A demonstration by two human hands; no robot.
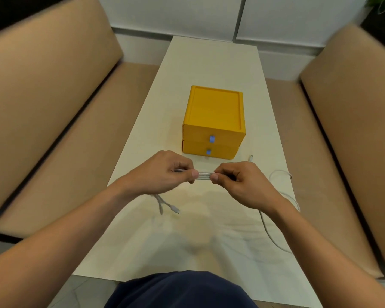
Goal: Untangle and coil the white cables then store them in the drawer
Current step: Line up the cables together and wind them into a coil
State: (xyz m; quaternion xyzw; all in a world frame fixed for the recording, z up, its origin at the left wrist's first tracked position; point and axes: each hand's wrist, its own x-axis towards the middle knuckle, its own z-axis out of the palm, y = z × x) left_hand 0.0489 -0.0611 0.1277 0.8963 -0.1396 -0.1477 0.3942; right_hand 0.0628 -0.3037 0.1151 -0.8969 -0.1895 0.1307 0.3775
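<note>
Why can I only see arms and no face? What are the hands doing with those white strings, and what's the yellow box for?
There's no machine here, just a person. The one picture comes from a camera worn on their head, looking forward and down, so you see only their arms. The left hand and the right hand each pinch a bunch of white cable strands stretched between them, above a pale table. Some plug ends dangle below the left hand, and a loose white cable loops on the table to the right. The yellow box behind the hands is a little chest with two drawers, both closed, each with a small blue handle. Tan benches stand on both sides.
</note>
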